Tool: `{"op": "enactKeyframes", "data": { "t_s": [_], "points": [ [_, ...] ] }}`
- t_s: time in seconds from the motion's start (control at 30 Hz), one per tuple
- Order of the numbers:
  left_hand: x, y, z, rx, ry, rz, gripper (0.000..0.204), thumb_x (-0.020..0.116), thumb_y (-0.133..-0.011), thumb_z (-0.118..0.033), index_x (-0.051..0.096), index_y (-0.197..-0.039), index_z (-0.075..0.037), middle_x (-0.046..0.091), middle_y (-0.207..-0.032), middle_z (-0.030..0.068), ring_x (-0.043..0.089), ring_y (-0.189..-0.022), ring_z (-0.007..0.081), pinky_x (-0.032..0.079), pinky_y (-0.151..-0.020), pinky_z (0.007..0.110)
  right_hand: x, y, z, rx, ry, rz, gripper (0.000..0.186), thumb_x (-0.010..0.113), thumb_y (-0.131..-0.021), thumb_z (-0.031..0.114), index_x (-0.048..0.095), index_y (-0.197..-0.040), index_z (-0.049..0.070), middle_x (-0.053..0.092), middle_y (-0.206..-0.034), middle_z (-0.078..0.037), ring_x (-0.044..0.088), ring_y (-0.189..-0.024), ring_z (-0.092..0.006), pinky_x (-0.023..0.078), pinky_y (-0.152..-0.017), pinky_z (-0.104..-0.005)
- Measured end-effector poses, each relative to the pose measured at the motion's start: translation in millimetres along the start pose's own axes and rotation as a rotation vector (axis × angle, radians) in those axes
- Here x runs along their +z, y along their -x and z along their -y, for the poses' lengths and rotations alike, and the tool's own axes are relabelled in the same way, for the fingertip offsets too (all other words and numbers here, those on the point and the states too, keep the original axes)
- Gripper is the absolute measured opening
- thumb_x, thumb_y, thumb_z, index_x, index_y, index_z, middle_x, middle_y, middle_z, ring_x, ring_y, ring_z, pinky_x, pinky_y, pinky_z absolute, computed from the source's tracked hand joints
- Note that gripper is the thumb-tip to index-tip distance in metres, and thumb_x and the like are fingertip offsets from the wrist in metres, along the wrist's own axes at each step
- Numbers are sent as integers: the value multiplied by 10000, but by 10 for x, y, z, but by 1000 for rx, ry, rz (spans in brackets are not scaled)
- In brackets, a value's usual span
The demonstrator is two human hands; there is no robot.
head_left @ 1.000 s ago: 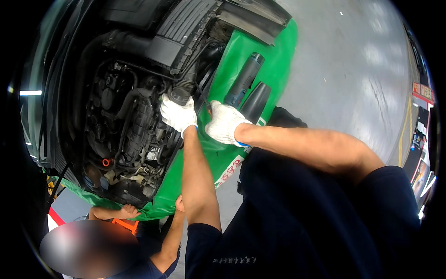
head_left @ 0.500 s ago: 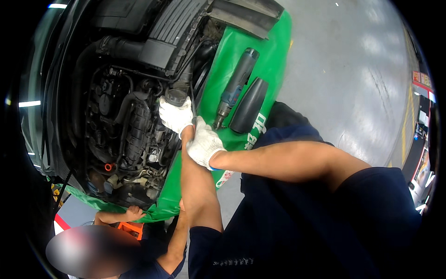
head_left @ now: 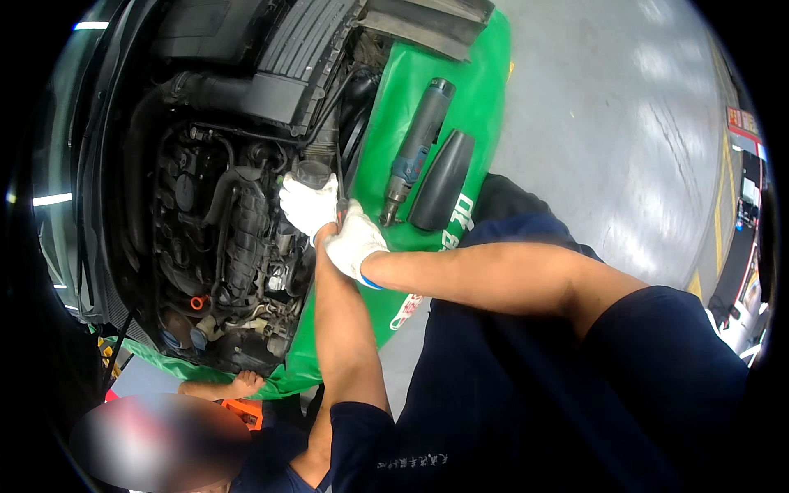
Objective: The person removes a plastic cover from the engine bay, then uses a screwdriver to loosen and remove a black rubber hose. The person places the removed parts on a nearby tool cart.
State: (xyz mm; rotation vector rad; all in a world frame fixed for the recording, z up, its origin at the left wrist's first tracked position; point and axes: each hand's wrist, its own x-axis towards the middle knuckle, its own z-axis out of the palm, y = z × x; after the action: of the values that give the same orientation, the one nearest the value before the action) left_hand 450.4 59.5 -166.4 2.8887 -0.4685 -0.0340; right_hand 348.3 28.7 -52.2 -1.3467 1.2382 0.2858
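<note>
My left hand (head_left: pixel 309 207), in a white knit glove, is closed around the black ribbed air hose (head_left: pixel 315 172) at its round end. That hose comes down from the black air box (head_left: pixel 288 70). Right beside it, my right hand (head_left: pixel 356 244), also gloved, grips what looks like a screwdriver (head_left: pixel 343 210). Its thin shaft points up along the hose, and a bit of dark and orange handle shows above the fist. My right wrist crosses over my left forearm. The left fingertips are partly hidden by the hose.
A green fender cover (head_left: pixel 386 123) carries a cordless power ratchet (head_left: pixel 419 148) and a black tapered plastic part (head_left: pixel 442 181). The engine (head_left: pixel 238 222) fills the bay at left. At lower left a co-worker's hand (head_left: pixel 246 384) rests on the cover's edge.
My right hand has shifted slightly upward, and more of the tool's handle shows. My left hand stays on the hose. The view has moved a little.
</note>
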Motion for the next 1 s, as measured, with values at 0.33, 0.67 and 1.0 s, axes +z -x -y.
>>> {"op": "enactKeyframes", "data": {
  "t_s": [0.33,0.67,1.0],
  "points": [
    [-43,-118,195,237,75,71,848,925,-691,-404,548,-1356,-36,650,-1233,205,640,-1142,407,518,-1007,481,-736,-605,251,-320,814,385,282,717,-851,290,801,-951,40,776,-990,-176,763,-1013,-338,613,-817,-412],
    [-170,-125,288,172,225,123,850,934,-684,-363,558,-1376,-43,655,-1250,216,648,-1155,409,536,-992,469,-1750,-1856,1680,-1717,1855,1001,55,773,-738,127,735,-766,101,728,-754,-114,660,-664,-338,523,-603,-454],
    [-340,-55,95,-38,165,301,893,958,-663,-369,536,-1376,-37,637,-1281,228,621,-1209,405,513,-1039,462,-1919,-839,1490,-308,1116,488,404,632,-779,139,699,-1169,56,739,-916,-157,725,-781,-291,563,-660,-427]
  ]
}}
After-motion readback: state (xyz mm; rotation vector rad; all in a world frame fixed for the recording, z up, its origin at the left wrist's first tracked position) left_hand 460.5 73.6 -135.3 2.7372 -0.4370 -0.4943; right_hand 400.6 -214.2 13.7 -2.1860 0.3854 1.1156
